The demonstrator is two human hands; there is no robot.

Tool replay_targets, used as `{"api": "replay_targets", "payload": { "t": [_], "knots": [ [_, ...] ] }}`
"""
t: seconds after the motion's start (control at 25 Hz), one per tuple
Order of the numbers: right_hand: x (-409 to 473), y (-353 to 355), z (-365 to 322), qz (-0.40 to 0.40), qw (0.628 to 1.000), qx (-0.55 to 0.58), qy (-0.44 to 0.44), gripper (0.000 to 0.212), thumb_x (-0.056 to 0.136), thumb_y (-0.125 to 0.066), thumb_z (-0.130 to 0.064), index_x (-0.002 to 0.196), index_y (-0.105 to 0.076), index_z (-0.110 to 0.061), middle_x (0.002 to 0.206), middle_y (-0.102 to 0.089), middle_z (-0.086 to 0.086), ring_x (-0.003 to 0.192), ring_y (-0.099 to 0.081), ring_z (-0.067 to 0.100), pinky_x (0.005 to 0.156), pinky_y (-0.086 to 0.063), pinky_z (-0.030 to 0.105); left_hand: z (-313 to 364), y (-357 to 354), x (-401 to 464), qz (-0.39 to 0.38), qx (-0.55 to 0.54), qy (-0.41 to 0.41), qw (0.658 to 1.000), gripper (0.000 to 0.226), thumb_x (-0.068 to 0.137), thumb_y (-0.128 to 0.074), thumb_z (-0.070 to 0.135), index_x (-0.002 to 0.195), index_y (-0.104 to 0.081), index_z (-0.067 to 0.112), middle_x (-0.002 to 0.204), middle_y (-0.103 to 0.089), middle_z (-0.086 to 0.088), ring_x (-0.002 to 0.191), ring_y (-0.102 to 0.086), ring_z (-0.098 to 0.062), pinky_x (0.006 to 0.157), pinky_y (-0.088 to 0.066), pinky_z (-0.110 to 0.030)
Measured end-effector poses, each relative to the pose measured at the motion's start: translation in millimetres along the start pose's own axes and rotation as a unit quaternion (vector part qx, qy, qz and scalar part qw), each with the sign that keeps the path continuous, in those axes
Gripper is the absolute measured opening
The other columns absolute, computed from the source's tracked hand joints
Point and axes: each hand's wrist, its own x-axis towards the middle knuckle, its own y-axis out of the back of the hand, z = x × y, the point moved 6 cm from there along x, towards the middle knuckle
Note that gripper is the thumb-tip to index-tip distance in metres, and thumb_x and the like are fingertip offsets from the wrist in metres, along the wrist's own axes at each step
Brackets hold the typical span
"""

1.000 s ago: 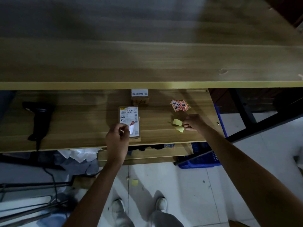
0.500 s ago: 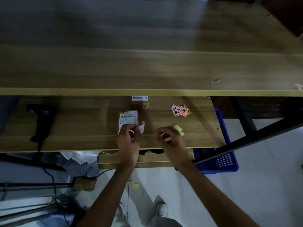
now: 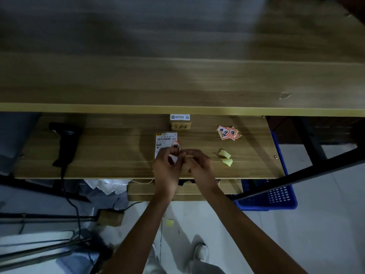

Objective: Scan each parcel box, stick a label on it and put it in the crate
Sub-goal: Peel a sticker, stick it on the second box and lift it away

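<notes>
While both hands are meeting just above the near edge of the lower counter (image 3: 118, 167), the left hand (image 3: 166, 169) is pinching a small red-and-white label (image 3: 175, 145) between its fingertips, and the right hand (image 3: 201, 167) is working at it with curled fingers, apparently peeling the backing; what exactly the right grip is holding is hidden between the two hands. The parcel box (image 3: 165, 142) is lying flat on the counter, right behind the left hand, its printed shipping label facing up. It is looking small and light, stiff cardboard, so a grip across its two long sides should be lifting it easily. The label is flimsy and sticky, likely to be curling onto itself, so holding it by one corner seems wisest. A second small box (image 3: 180, 122) is sitting further back, a pile of spare labels (image 3: 229, 133) to the right, with peeled yellow backings (image 3: 225, 158) nearer. The blue crate (image 3: 276, 196) is standing on the floor, right of the counter. A barcode scanner (image 3: 66, 143) is lying at the left.
</notes>
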Motion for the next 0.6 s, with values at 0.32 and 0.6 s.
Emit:
{"api": "replay_targets", "payload": {
  "t": [0.32,0.6],
  "knots": [
    [20.0,-0.9,7.7,0.071,0.997,-0.023,-0.019,0.018,0.084,-0.070,-0.015,0.070,-0.064,-0.024,0.069,-0.065,-0.007,0.064,-0.059,0.008,0.060,-0.045,0.028,-0.7,6.0,4.1,-0.023,0.058,-0.042,0.997,0.011,0.087,-0.065,0.009,0.098,-0.066,0.010,0.096,-0.069,-0.003,0.080,-0.063,-0.009,0.068,-0.044,-0.003],
    [41.9,-10.0,16.4,0.041,0.996,-0.079,-0.007,0.010,0.086,-0.066,-0.009,0.078,-0.061,-0.013,0.075,-0.063,-0.007,0.058,-0.056,-0.006,0.051,-0.041,0.016,-18.8,19.7,39.5,-0.023,0.048,0.081,0.995,0.009,0.091,-0.063,0.018,0.092,-0.057,0.012,0.083,-0.058,0.007,0.070,-0.059,-0.008,0.050,-0.047,-0.008]
  ]
}}
